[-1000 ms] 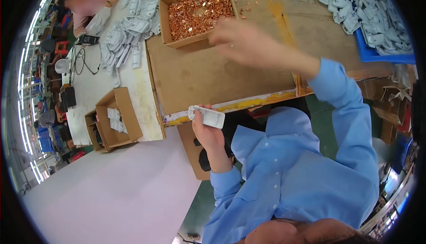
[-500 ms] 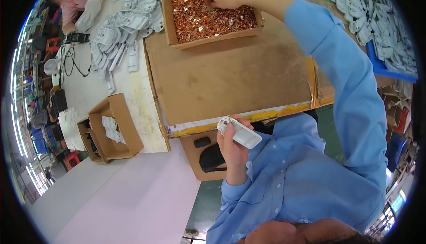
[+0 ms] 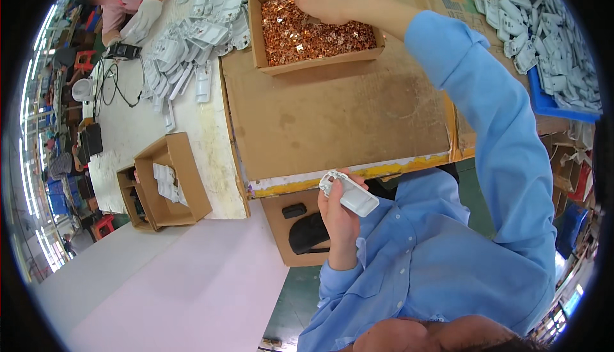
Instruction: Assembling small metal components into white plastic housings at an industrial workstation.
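White plastic casing is sitting in the left hand, fingers half curled under it and thumb over its upper end. Hollow side seems to face up, and I'd guess that grip is so the inside stays reachable while the long body just rests there.

Right hand is well forward of the left, dipped into a shallow cardboard box of coppery metal bits. Its fingers are bent and mostly closed, but the tips are hidden, so can't tell if it's pinched anything. Box is open-topped on the desk, probably for easy picking by feel.

More casings are heaped left of the right hand, plus others off to its right in a blue bin. Guessing the flanking spots leave the stretch between both hands free for working.
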Available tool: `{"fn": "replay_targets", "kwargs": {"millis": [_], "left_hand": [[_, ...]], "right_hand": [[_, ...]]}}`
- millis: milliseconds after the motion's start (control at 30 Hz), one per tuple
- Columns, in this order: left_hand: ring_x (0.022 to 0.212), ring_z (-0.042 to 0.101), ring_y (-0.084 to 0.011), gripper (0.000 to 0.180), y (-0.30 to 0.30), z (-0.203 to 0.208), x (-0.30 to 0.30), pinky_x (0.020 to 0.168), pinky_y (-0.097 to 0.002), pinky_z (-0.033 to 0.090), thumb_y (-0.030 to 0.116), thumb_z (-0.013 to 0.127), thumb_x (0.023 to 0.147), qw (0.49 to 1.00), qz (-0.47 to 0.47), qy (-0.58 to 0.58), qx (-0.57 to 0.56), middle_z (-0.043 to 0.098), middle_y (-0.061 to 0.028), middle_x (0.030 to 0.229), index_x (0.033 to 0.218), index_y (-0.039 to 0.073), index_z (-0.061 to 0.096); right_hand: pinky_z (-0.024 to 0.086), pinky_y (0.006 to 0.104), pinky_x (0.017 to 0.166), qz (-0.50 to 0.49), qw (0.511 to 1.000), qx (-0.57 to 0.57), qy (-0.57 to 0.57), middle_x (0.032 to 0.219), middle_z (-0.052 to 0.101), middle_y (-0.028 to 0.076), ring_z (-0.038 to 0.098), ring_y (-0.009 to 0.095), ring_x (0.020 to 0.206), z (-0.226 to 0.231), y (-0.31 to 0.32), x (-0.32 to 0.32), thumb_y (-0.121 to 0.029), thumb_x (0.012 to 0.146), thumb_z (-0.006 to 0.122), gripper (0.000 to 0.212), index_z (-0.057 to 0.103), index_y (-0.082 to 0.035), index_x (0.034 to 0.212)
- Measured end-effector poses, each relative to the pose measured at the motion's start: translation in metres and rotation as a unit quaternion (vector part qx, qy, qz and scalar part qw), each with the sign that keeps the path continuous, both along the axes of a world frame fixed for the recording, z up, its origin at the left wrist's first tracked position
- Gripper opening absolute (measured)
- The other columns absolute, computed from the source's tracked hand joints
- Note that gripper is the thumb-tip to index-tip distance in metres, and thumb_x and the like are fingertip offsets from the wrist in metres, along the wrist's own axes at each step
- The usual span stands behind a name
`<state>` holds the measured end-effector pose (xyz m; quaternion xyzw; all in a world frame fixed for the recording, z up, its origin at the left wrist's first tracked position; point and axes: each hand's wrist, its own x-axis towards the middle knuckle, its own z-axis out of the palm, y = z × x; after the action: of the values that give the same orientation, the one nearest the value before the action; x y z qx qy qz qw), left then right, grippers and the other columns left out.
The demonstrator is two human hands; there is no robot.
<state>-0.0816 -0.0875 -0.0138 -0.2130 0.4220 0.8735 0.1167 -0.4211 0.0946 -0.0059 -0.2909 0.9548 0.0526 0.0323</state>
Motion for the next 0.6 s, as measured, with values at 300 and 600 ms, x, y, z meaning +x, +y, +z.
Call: {"fn": "replay_targets", "kwargs": {"millis": [300,600], "left_hand": [[0.081,0.063,-0.0190,0.032,0.005,-0.002,0.002,0.068,-0.0304,0.053,0.022,0.048,0.096,0.999,0.006,-0.024,0.021,0.065,-0.0140,0.095,0.120,0.000,0.051],[0.088,0.063,-0.0210,0.032,0.042,0.004,0.024,0.077,-0.0322,0.053,0.014,0.049,0.094,0.994,-0.082,0.056,0.052,0.065,-0.0144,0.098,0.124,0.002,0.048]], "right_hand": [[0.046,0.0348,0.062,-0.006,0.914,-0.400,-0.070,0.075,0.059,0.011,0.056,0.021,0.068,0.052,0.033,0.074,-0.008,0.085,0.057,0.008,0.053,-0.002,0.082],[0.040,0.0209,0.062,-0.166,0.697,-0.645,-0.266,0.074,0.054,-0.004,0.050,0.003,0.070,0.039,0.079,0.267,-0.001,0.081,0.055,0.004,0.055,-0.004,0.083]]}}
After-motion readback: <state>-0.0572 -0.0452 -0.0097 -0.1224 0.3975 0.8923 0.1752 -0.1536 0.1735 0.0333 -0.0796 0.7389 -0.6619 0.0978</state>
